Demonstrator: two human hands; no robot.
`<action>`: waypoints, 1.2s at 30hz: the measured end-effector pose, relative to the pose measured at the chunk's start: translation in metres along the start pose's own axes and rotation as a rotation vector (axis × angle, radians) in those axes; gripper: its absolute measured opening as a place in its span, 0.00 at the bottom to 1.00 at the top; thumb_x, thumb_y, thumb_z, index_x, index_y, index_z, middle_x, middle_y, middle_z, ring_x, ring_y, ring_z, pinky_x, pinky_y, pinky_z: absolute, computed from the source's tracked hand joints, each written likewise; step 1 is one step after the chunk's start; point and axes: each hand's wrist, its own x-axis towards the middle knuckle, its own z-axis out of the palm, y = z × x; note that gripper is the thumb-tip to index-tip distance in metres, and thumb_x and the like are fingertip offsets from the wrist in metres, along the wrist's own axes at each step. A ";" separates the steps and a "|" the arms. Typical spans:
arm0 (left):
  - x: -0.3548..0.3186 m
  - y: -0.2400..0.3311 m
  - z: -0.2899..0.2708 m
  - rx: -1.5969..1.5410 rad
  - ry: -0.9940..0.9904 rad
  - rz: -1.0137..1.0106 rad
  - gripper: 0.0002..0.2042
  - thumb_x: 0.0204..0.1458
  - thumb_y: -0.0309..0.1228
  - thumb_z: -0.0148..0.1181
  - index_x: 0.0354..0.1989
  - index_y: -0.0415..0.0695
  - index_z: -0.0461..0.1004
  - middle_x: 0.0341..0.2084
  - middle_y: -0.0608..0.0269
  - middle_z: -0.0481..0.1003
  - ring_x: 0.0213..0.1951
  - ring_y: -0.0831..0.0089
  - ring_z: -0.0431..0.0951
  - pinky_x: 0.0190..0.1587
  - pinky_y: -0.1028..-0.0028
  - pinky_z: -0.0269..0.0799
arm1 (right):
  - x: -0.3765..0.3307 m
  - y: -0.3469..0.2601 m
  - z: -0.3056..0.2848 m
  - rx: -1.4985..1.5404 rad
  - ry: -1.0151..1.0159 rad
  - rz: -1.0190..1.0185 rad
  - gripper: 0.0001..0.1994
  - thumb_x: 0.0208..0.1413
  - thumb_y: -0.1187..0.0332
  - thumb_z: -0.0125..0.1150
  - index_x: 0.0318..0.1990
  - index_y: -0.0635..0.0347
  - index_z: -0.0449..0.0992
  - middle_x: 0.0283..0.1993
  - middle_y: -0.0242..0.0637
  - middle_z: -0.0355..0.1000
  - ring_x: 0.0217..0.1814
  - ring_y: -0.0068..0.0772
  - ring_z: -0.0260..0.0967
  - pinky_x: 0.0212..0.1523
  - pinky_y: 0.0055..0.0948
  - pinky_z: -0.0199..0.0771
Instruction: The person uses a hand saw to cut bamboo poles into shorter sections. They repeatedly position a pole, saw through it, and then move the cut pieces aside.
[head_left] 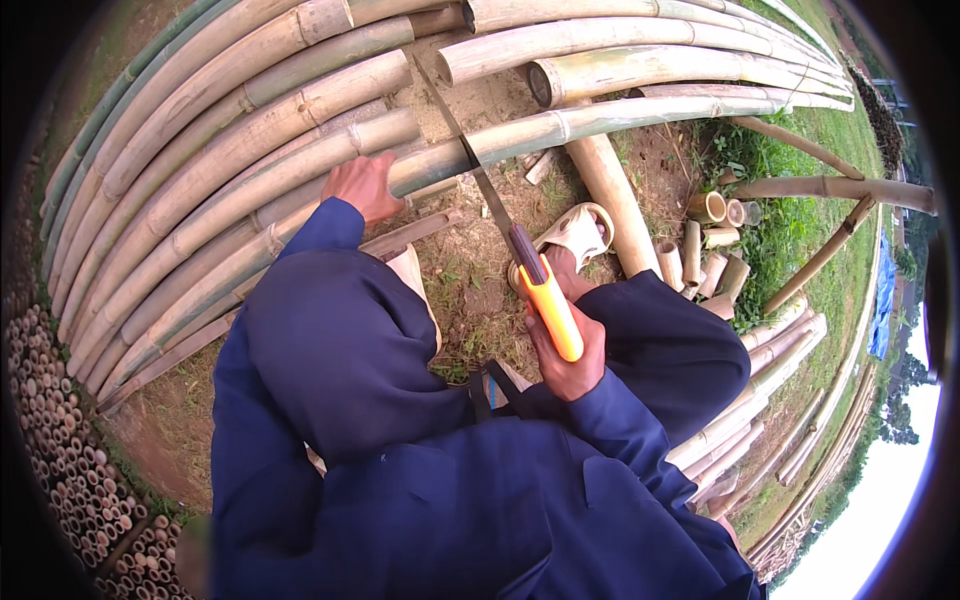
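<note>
A long greenish-tan bamboo pole (520, 135) runs across in front of me. My left hand (360, 188) grips it from above, left of the saw, with part of the fingers hidden. In my right hand (572, 362) is a hand saw with an orange handle (550, 312), fingers wrapped round the grip. The saw's narrow dark blade (487, 190) points away from me and crosses the pole at a slant. From this angle I cannot tell how deep the teeth sit in the bamboo.
Rows of bamboo poles (200, 180) lie at the left, and more (640, 70) stretch to the far right. A thick bamboo piece (612, 200) lies by my sandalled foot (580, 235). Short offcuts (692, 250) and a wooden pole frame (820, 188) stand right. Stacked bamboo (70, 460) fills the lower left.
</note>
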 end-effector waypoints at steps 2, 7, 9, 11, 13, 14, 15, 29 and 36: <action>0.005 -0.001 0.003 0.005 -0.029 -0.029 0.29 0.39 0.39 0.73 0.51 0.40 0.77 0.38 0.36 0.81 0.46 0.41 0.82 0.52 0.50 0.76 | 0.025 -0.009 0.008 -0.041 -0.029 0.031 0.08 0.58 0.73 0.68 0.42 0.67 0.79 0.28 0.46 0.76 0.28 0.38 0.78 0.34 0.34 0.75; -0.002 0.001 0.007 0.025 0.000 0.014 0.25 0.43 0.41 0.72 0.47 0.41 0.77 0.37 0.39 0.82 0.43 0.42 0.83 0.49 0.50 0.79 | 0.015 -0.012 0.012 0.051 0.020 -0.017 0.11 0.57 0.73 0.70 0.45 0.67 0.78 0.28 0.45 0.76 0.27 0.38 0.76 0.34 0.34 0.75; -0.003 0.003 0.006 0.036 0.011 0.017 0.25 0.43 0.42 0.72 0.48 0.41 0.76 0.36 0.40 0.82 0.43 0.43 0.84 0.49 0.50 0.79 | 0.019 -0.008 0.005 0.019 0.038 -0.025 0.10 0.58 0.74 0.69 0.45 0.67 0.79 0.27 0.44 0.76 0.27 0.35 0.75 0.33 0.32 0.74; -0.002 0.000 0.011 0.030 0.060 0.026 0.25 0.44 0.42 0.72 0.49 0.41 0.76 0.36 0.40 0.82 0.42 0.43 0.84 0.48 0.50 0.79 | 0.026 0.003 0.007 -0.002 0.040 -0.074 0.08 0.59 0.75 0.68 0.44 0.68 0.79 0.26 0.43 0.75 0.25 0.34 0.73 0.32 0.32 0.73; -0.001 -0.003 0.012 0.036 0.027 -0.001 0.25 0.45 0.42 0.72 0.49 0.41 0.75 0.36 0.39 0.82 0.42 0.43 0.84 0.48 0.51 0.79 | 0.031 0.004 0.018 -0.029 0.007 -0.090 0.07 0.60 0.74 0.67 0.41 0.68 0.79 0.24 0.45 0.73 0.23 0.35 0.69 0.30 0.33 0.72; 0.000 -0.002 0.014 0.040 0.011 -0.013 0.25 0.45 0.42 0.71 0.49 0.41 0.75 0.35 0.39 0.82 0.42 0.43 0.84 0.48 0.51 0.79 | 0.027 0.000 0.019 -0.046 0.016 -0.081 0.07 0.59 0.73 0.68 0.40 0.67 0.78 0.23 0.45 0.72 0.22 0.37 0.68 0.30 0.34 0.72; -0.001 -0.002 0.015 0.042 0.003 -0.019 0.24 0.45 0.41 0.71 0.49 0.41 0.75 0.34 0.38 0.82 0.42 0.43 0.84 0.48 0.51 0.79 | 0.027 -0.009 0.018 -0.029 0.015 -0.039 0.07 0.58 0.73 0.68 0.41 0.67 0.78 0.24 0.45 0.73 0.23 0.38 0.70 0.30 0.34 0.72; -0.015 0.001 -0.009 0.003 0.032 0.034 0.24 0.44 0.41 0.71 0.47 0.41 0.76 0.36 0.39 0.82 0.43 0.42 0.83 0.51 0.50 0.77 | 0.008 -0.013 0.009 0.057 0.093 -0.090 0.06 0.58 0.77 0.68 0.42 0.69 0.80 0.28 0.41 0.75 0.25 0.31 0.74 0.29 0.30 0.73; -0.039 0.007 -0.017 -0.014 0.075 0.012 0.29 0.40 0.40 0.73 0.52 0.41 0.76 0.36 0.39 0.82 0.43 0.40 0.82 0.50 0.50 0.77 | -0.004 -0.032 -0.005 0.068 0.119 -0.105 0.08 0.57 0.78 0.69 0.44 0.69 0.80 0.28 0.37 0.76 0.25 0.25 0.73 0.29 0.26 0.71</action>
